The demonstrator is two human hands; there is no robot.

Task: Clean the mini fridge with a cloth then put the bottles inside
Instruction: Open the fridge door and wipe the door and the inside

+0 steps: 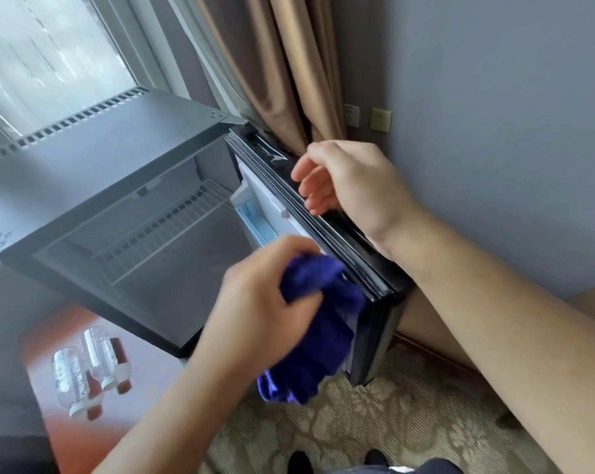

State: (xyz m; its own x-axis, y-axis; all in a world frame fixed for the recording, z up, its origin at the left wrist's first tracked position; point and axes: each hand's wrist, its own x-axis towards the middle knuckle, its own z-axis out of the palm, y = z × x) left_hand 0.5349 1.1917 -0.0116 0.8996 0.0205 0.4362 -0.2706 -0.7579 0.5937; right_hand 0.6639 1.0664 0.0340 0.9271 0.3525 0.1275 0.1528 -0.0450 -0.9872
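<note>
Head view, close above mini fridge [101, 159]

Gaping open at the mini fridge [101, 148], with only the wire shelf [159, 230] crossing the cavity. Blocking the right side with the swung-out door [357, 265], squeezed near the wall [494, 114] and curtain [282, 63], the left hand [265, 302] bunching the cloth [323, 336] against its inner face and the right hand [350, 179] draping over its top edge. Lying well apart on the low table [145, 371] at left, 2 bottles [68, 381].

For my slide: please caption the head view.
Left hand presses a cloth to the open fridge door; right hand rests on its top.
</note>
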